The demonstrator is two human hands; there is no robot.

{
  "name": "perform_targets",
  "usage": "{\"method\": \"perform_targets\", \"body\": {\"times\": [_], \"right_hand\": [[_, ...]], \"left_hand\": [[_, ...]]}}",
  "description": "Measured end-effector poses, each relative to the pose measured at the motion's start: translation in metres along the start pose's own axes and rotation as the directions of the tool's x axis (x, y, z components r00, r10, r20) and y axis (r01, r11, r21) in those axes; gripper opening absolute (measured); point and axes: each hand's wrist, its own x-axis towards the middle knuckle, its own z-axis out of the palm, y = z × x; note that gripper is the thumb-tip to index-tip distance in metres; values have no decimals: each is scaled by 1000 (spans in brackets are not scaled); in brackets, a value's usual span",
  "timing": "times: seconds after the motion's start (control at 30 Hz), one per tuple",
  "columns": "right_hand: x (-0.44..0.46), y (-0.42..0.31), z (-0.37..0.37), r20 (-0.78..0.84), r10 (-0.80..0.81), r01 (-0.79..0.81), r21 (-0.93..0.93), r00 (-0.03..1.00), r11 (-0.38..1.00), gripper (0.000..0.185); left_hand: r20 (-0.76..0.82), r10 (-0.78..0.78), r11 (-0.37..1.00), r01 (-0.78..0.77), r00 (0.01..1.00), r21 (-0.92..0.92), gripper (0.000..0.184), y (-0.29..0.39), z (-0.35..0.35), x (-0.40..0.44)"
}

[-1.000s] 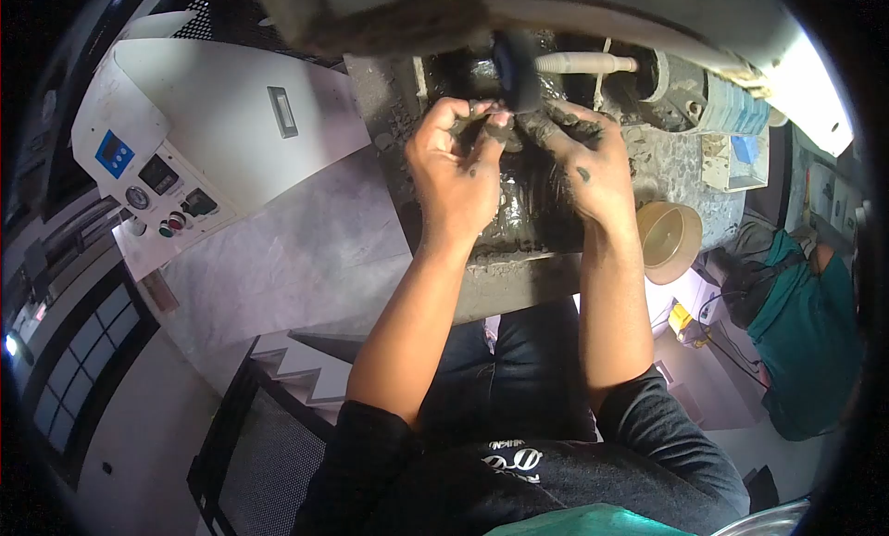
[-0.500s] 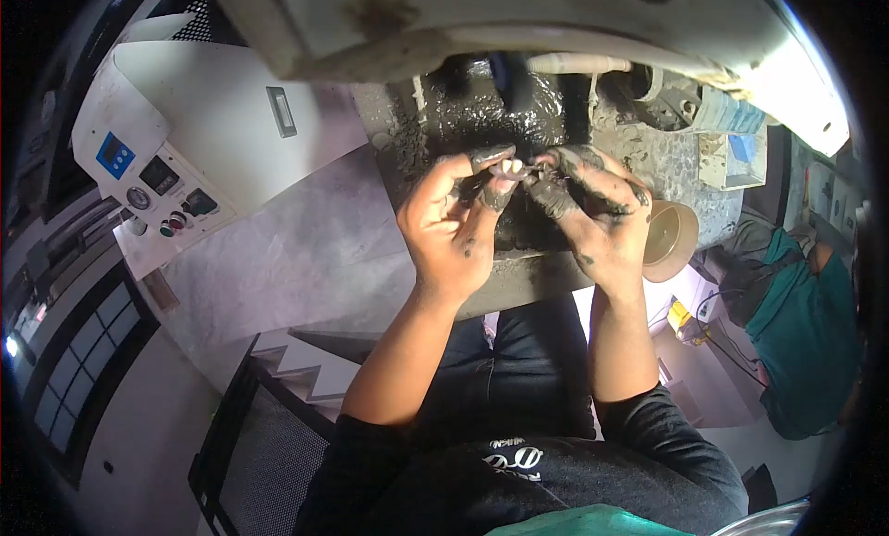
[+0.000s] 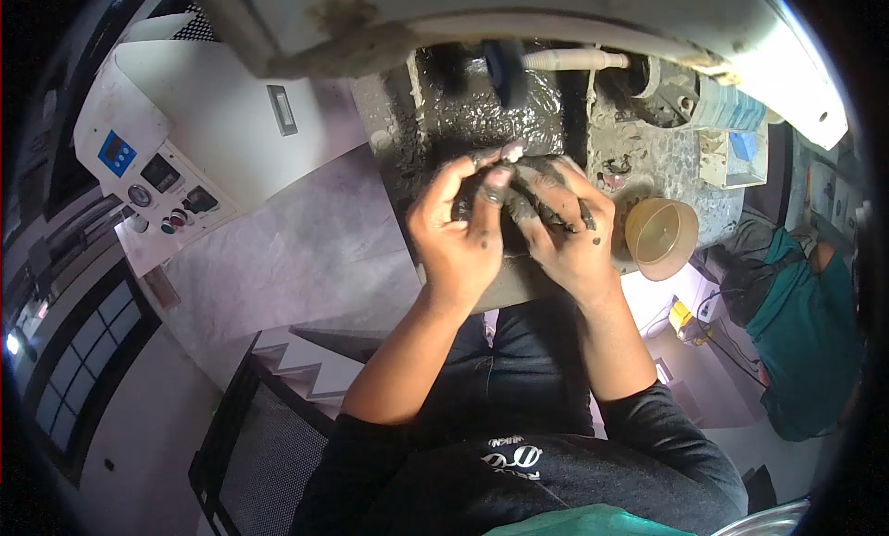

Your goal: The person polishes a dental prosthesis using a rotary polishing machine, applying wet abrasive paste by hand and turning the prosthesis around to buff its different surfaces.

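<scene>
A small whitish piece (image 3: 513, 152) smeared with dark mud is pinched in the fingertips of my left hand (image 3: 460, 223). My right hand (image 3: 567, 223), coated with grey mud on its fingers, curls against the same piece from the right; its fingertips are partly hidden. Both hands are just in front of a tray of wet dark slurry (image 3: 491, 114). Beyond them, a dark blue wheel (image 3: 506, 73) stands on a pale ribbed spindle (image 3: 579, 60) above the slurry.
A round tan bowl (image 3: 662, 239) sits right of my right hand. Farther right is a white box (image 3: 732, 159) holding something blue. A machine cover (image 3: 389, 26) hangs overhead. At left stands a white control panel (image 3: 157, 179). A person in green (image 3: 801, 337) is at far right.
Both hands have come back toward me from the wheel with the small piece. The right hand's fingers have curled closer around beside the left fingertips.
</scene>
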Motion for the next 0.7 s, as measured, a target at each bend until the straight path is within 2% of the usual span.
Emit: {"method": "perform_targets", "body": {"times": [0.07,0.1,0.13,0.17,0.2,0.23,0.3,0.37,0.43,0.47,0.5,0.57,0.63,0.7], "right_hand": [[2,-3,-1,35,9,-9,1,999,1000,46],[5,-5,-1,107,82,-70,-108,991,992,47],[8,-6,-1,170,161,-121,-221,972,968,48],[9,-7,-1,222,246,-163,-335,944,928,52],[6,1,4,321,197,-60,-390,926,919,57],[1,2,5,318,197,-61,-392,927,918,57],[-9,-5,8,511,280,-46,-424,813,905,54],[-17,-12,6,529,264,-59,-372,806,926,48],[-16,-20,-1,619,241,-92,-264,747,960,37],[-23,-14,-2,554,109,-11,-178,825,984,28],[-20,-14,-6,555,110,-10,-180,825,984,28],[-11,-16,-17,588,280,-286,-85,759,954,29],[-5,-7,-27,576,330,-335,-101,748,937,25],[4,-4,-34,348,220,-315,243,911,918,26]], "left_hand": [[-39,7,999,-5,999,42,14,-6,-7,2],[-51,-7,998,10,999,58,14,-5,-11,3],[-61,17,1000,-19,998,-22,13,-2,-13,4],[-61,16,1000,-17,998,-21,13,-2,-16,3],[-58,46,998,-49,997,-46,14,-3,-19,3],[-57,77,994,-81,995,-72,14,-4,-21,4],[-39,135,990,-136,990,-27,15,-5,-25,7],[1,201,979,-201,980,29,17,-7,-29,7],[-4,193,981,-193,981,5,16,-2,-26,9],[-8,186,982,-187,982,-21,16,-1,-24,10],[-8,186,982,-186,982,-23,16,-2,-24,10],[-43,141,989,-143,989,-43,15,-5,-23,8],[-21,169,986,-169,985,-13,14,-9,-24,9],[3,195,981,-195,981,17,12,-17,-23,9]]}}
